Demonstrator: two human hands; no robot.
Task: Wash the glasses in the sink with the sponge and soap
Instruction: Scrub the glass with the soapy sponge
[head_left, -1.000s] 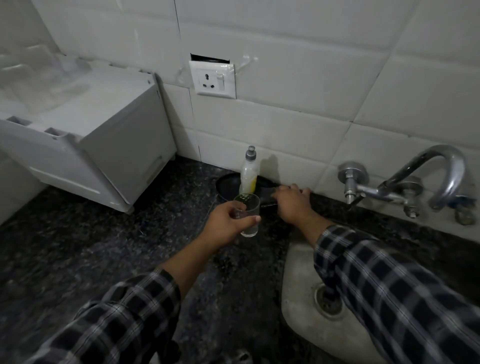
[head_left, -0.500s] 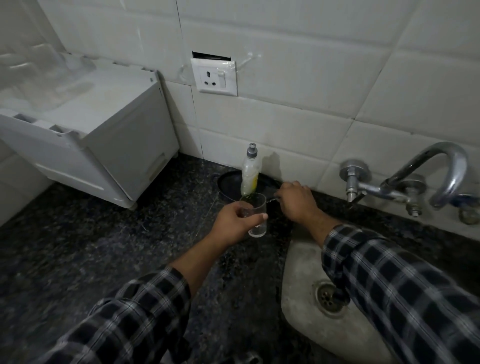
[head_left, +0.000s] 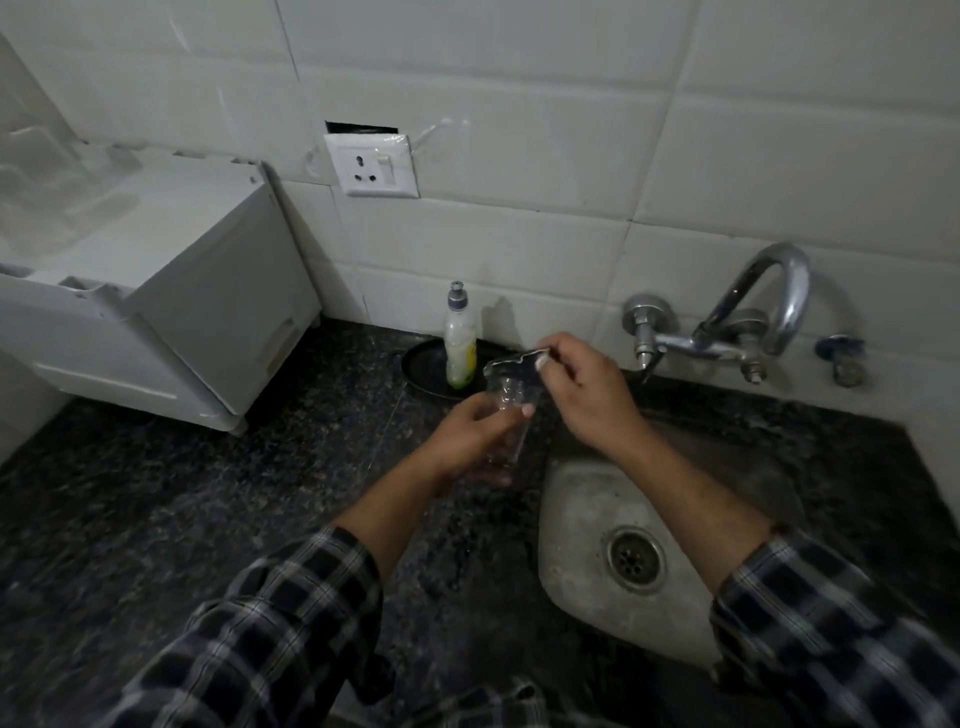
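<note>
Head view: left hand (head_left: 472, 441) grips a clear glass (head_left: 511, 397) upright over the dark worktop (head_left: 182, 519), just left of the sink (head_left: 582, 519) rim; what is in it cannot be told. Right hand (head_left: 582, 395) pinches a thin dark pad (head_left: 511, 366) at the glass mouth, forearm crossing the sink. Soap bottle (head_left: 460, 348) stands in a round dark dish (head_left: 421, 364) behind; tap (head_left: 753, 312) well right.

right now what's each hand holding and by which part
The left hand grips the clear glass around its side; the right hand pinches a thin dark scrub pad by its right edge.
</note>
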